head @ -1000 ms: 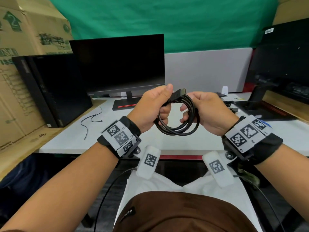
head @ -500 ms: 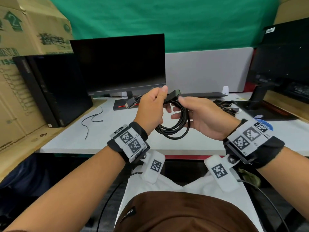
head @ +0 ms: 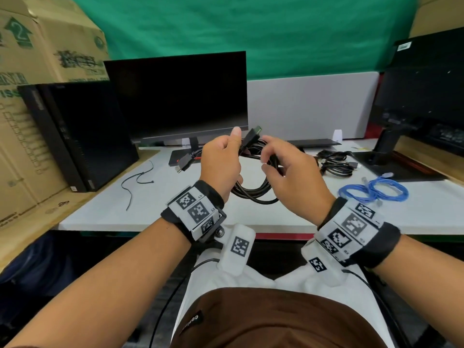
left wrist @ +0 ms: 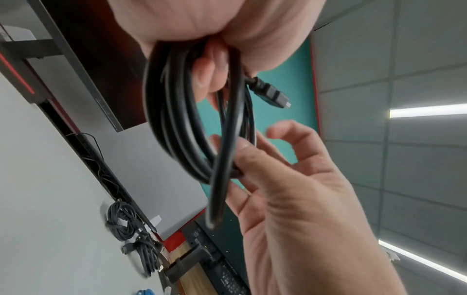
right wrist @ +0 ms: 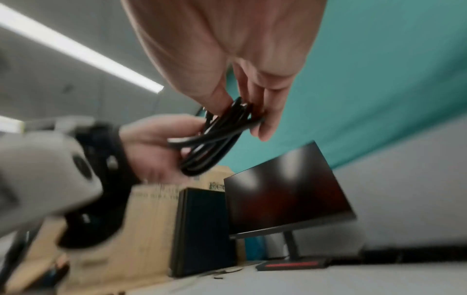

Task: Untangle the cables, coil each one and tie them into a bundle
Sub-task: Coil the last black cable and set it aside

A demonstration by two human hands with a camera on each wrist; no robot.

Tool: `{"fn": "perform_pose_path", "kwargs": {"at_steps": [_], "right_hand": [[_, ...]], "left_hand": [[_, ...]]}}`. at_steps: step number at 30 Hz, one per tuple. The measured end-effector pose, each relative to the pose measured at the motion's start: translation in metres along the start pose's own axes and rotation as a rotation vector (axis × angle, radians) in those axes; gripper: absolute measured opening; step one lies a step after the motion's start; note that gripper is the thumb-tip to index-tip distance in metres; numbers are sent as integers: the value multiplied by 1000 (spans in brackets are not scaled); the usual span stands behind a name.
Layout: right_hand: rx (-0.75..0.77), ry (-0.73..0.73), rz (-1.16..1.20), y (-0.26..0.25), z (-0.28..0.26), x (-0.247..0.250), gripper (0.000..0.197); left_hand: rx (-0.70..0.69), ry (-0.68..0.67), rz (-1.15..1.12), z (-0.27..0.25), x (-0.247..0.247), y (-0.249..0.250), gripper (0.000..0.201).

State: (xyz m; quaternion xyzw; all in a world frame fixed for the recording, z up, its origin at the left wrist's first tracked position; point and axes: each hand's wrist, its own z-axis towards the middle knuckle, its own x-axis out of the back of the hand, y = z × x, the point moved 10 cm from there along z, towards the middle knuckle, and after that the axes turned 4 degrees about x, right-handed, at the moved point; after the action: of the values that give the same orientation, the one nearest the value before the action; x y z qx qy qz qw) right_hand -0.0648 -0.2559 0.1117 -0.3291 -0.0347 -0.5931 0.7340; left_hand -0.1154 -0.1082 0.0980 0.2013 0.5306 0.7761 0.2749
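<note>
Black HDMI cable (head: 253,194), coiled into several loops, hangs in mid-air above the near edge of the white desk (head: 105,212), between my two hands. My left hand (head: 221,167) clamps the top of the coil in a curled fist, one plug (head: 252,138) jutting up and away past my thumb toward the monitor (head: 175,96). My right hand (head: 293,177) pinches the loops on their far side, thumb against curled fingers, as the wrist views show. The coil's long axis runs roughly vertical, the loops drooping toward the desk. To finish this step well, I judge I should keep the loops even and the left grip firm while the right wraps the free end round them. A blue cable (head: 374,190) and another black bundle (head: 336,164) lie on the desk to my right.
</note>
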Motion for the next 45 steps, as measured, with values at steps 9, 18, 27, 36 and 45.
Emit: {"fn": "perform_pose_path", "kwargs": {"at_steps": [9,18,27,36,45], "right_hand": [[-254,-315,-104,23,-3,-25,12],[-703,-478,1073,21,-19,-40,38],[-553,-43,624,35,4,-9,48],[-234,-114,581,0,5,-11,49],[-720,109,1089,1,-8,-10,37]], "left_hand": [[-120,-29,65,-9,-12,16,44],[47,-364,-201,0,-20,8,39],[25,-134,-96,22,11,3,32],[293,10,-205,29,34,-36,31],[46,-106,166,8,-9,-7,64]]}}
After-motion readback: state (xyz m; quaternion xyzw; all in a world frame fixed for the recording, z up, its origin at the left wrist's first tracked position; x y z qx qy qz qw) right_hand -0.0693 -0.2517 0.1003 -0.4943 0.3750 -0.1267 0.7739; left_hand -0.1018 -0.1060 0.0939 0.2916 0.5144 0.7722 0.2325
